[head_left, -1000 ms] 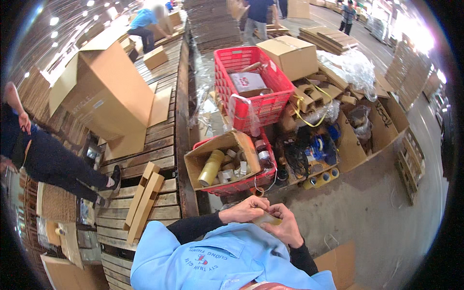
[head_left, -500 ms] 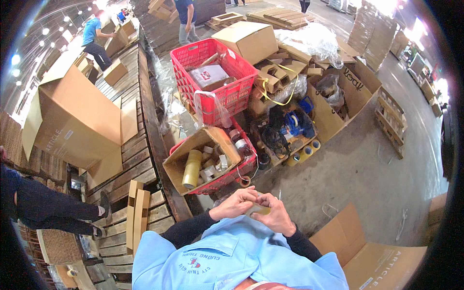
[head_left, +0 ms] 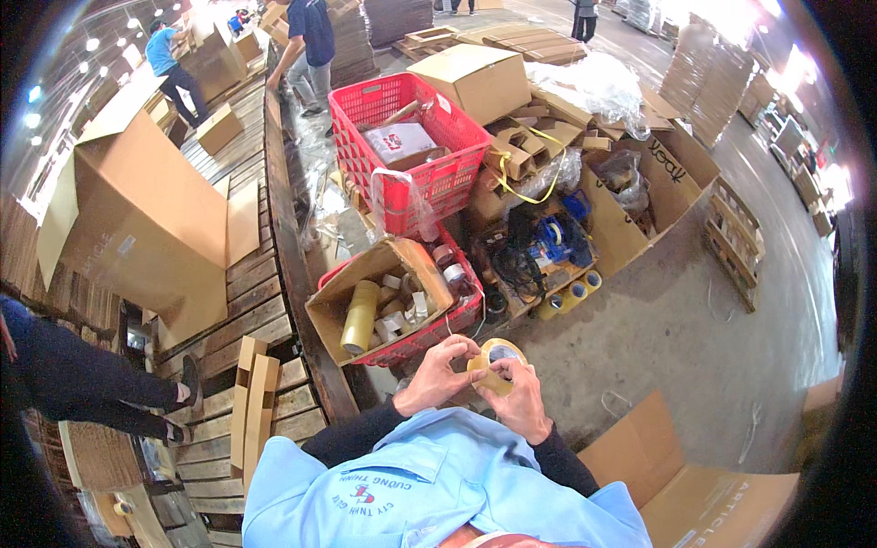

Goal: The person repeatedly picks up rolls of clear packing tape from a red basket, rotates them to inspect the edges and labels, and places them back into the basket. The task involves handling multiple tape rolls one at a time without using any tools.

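In front of my chest I hold a roll of yellowish packing tape (head_left: pixel 501 349). My right hand (head_left: pixel 523 402) is closed round its near side, with the thumb and fingers on the rim. At the roll's left edge my left hand (head_left: pixel 437 376) is closed in a pinch, its fingertips against the tape; whether a loose end is between them is too small to make out. Beyond my left hand, an open carton (head_left: pixel 329 315) with a long tape roll (head_left: pixel 362 315) and small white pieces leans in a red basket (head_left: pixel 416 345).
A second red basket (head_left: pixel 411 96) stands behind. Tape dispensers (head_left: pixel 553 239) and more tape rolls (head_left: pixel 574 294) lie right of it. A slatted wooden platform (head_left: pixel 260 310) bears a large open carton (head_left: pixel 155 219) at left. Another open carton (head_left: pixel 722 502) is at lower right; people stand at left and far back.
The tape roll has tilted up and forward, so its core now shows. My left fingers have shifted from over the roll to its left edge. A background person has moved nearer the platform.
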A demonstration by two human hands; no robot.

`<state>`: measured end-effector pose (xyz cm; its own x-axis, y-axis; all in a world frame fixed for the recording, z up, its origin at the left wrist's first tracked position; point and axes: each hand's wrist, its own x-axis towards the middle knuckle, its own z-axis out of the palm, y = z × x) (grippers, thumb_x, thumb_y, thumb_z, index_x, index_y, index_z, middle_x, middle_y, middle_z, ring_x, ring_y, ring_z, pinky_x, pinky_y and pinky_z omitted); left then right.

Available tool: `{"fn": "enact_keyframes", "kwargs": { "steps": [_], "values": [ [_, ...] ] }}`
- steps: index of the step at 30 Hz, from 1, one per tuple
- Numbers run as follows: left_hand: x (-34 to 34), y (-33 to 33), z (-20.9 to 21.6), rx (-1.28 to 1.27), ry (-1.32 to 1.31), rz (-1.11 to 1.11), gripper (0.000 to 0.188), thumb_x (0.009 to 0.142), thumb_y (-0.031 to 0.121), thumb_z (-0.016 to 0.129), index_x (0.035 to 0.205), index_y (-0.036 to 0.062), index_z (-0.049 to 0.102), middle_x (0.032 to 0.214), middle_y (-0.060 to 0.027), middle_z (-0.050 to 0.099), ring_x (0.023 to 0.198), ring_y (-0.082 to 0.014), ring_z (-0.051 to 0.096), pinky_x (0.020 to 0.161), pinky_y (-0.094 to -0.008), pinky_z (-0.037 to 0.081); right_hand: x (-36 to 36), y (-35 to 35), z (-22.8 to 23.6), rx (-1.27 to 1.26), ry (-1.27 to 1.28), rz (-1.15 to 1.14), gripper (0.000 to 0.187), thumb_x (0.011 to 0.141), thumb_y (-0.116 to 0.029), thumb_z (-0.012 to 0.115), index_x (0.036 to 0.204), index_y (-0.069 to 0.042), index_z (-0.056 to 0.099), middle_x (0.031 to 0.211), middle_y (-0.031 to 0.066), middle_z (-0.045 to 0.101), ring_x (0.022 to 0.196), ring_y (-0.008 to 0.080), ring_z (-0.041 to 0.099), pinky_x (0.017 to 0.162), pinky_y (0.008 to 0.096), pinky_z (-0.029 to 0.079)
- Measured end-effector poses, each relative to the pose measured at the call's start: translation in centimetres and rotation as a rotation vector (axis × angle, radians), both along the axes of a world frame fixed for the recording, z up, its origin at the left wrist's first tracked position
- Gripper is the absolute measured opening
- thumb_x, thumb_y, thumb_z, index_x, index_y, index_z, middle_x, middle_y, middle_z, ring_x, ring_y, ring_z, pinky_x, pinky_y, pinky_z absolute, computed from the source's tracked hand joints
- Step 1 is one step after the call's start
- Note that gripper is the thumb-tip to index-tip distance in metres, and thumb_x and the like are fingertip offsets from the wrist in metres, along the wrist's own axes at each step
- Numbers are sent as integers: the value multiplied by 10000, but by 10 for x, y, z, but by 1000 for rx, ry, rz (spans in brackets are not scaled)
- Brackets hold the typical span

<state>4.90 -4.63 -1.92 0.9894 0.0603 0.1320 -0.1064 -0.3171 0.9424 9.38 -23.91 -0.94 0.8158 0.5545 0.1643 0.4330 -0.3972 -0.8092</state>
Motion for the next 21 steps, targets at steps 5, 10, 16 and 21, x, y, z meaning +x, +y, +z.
{"fn": "enact_keyframes", "kwargs": {
  "steps": [5,10,16,21],
  "values": [
    [-2,3,-10,-148,130,86,196,826,109,809,943,-19,717,883,-64,704,855,-127,640,811,-302,532,-2,6,-2,-33,-58,30,388,762,-151,810,1085,-64,613,961,116,700,903,310,669,884,415,425],
    [-8,-8,-23,-217,156,195,145,840,86,780,934,-17,739,863,-66,728,802,-117,650,747,-295,537,-5,7,-20,-77,-113,37,389,745,-110,795,1083,-70,605,977,102,686,924,304,661,891,419,416],
    [1,-4,-38,-95,180,173,138,847,103,750,906,-18,718,811,-93,707,762,-120,641,702,-309,524,4,13,-32,-128,-208,66,391,731,-78,781,1079,-80,601,982,89,676,942,296,643,904,423,401],
    [7,1,-39,-77,171,140,130,844,74,724,904,-26,669,800,-107,682,750,-152,632,701,-321,521,9,15,-34,-120,-238,97,391,728,-78,779,1073,-79,595,975,86,672,937,296,636,905,427,396]
  ]
}}
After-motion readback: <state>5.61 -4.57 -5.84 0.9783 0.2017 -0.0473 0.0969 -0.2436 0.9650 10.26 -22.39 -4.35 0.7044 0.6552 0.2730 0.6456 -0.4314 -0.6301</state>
